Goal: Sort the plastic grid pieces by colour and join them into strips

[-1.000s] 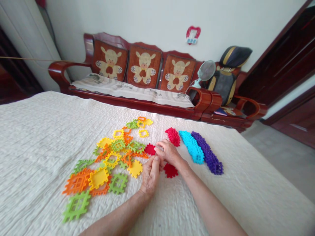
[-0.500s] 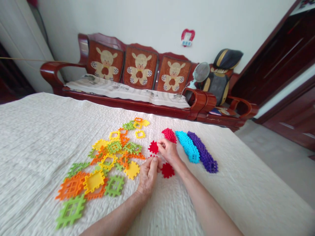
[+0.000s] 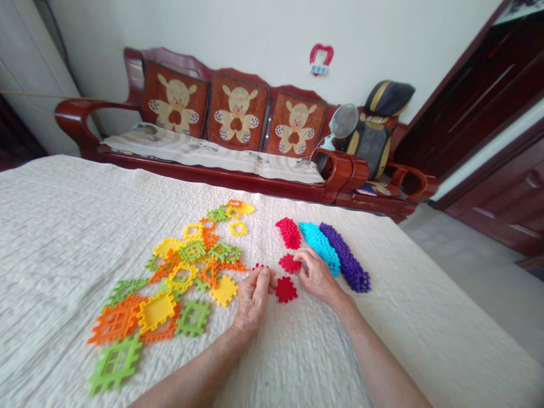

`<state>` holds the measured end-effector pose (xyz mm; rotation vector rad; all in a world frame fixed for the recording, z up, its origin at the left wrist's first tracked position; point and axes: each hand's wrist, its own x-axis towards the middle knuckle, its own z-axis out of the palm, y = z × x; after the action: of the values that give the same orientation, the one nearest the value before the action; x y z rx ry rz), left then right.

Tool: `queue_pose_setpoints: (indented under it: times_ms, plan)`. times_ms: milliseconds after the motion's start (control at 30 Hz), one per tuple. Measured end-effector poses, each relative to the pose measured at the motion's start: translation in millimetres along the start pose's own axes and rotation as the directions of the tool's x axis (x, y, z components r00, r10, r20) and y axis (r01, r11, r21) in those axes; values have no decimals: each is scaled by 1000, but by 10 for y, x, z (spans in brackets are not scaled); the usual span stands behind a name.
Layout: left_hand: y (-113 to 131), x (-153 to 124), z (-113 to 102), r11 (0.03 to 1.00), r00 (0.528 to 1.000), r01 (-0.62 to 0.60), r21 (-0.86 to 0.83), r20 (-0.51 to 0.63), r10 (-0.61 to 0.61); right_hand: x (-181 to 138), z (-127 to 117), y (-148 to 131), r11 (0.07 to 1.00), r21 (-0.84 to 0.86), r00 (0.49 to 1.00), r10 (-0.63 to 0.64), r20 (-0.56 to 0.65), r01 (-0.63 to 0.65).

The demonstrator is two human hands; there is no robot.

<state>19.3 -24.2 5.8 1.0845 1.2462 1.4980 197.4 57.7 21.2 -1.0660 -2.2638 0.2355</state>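
Note:
My left hand (image 3: 251,299) rests on the white quilted cloth (image 3: 63,226) with its fingers pinched together around a red toothed tile (image 3: 259,266), of which only the edge shows. My right hand (image 3: 318,276) lies to its right, fingertips closed on a second red tile (image 3: 289,263). A third red tile (image 3: 285,289) lies flat between the two hands. Just beyond the right hand sit three stacks of joined tiles side by side: a red stack (image 3: 288,232), a cyan stack (image 3: 320,247) and a purple stack (image 3: 345,264).
A loose pile of yellow, orange and green tiles (image 3: 170,277) spreads left of my hands, with a green tile (image 3: 114,362) nearest me. A wooden bench with bear cushions (image 3: 238,122) runs behind the cloth. A small fan (image 3: 344,122) and a bag (image 3: 378,133) stand at its right end.
My right hand has drawn a red tile to the right, away from my left hand and toward the stacks. My left hand has stayed in place, still pinched.

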Motion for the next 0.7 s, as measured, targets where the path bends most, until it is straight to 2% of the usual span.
queue_pose_setpoints:
  times_ms: [233, 433, 533, 700]
  plan:
    - [-20, 2, -1, 1000, 1000, 5, -11, 2, -5, 21, -44, 2, 998, 23, 977, -66, 205, 62]
    - [10, -1, 0, 1000, 1000, -3, 4, 17, 3, 65, -19, -62, 997, -12, 964, -66, 256, 71]
    - [4, -4, 0, 1000, 1000, -2, 11, 22, 2, 45, -53, -39, 998, -18, 968, -51, 247, 57]
    - [-24, -2, -6, 1000, 1000, -14, 17, 25, 14, 97, -124, 37, 992, -123, 996, -30, 87, 41]
